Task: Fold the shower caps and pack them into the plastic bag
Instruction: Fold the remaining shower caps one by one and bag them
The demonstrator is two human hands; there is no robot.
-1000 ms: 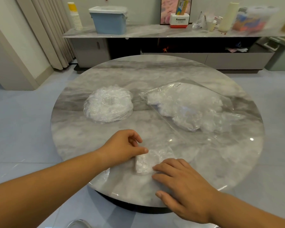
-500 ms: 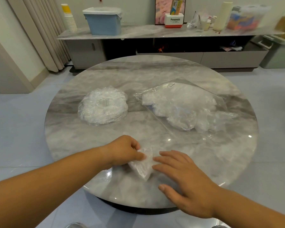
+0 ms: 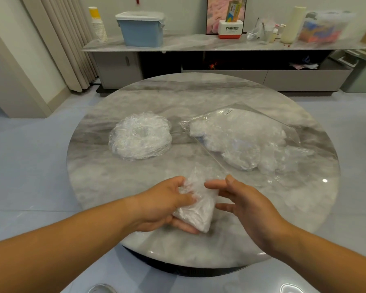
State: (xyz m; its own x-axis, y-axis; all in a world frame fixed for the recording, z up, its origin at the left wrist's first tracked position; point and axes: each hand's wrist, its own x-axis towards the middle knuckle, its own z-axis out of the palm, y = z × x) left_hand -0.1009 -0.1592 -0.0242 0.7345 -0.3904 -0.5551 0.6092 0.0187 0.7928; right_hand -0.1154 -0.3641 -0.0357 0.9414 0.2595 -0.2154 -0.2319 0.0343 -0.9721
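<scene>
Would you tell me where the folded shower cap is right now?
Head view, lower centre: the left hand holds the folded shower cap above the table, near its front edge, the open right hand beside it.

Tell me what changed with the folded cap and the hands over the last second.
The left hand picked the folded shower cap up off the table and now grips it, fingers underneath. The right hand, earlier flat on it, let go and is open beside it. The stack of caps and the plastic bag stayed put.
</scene>
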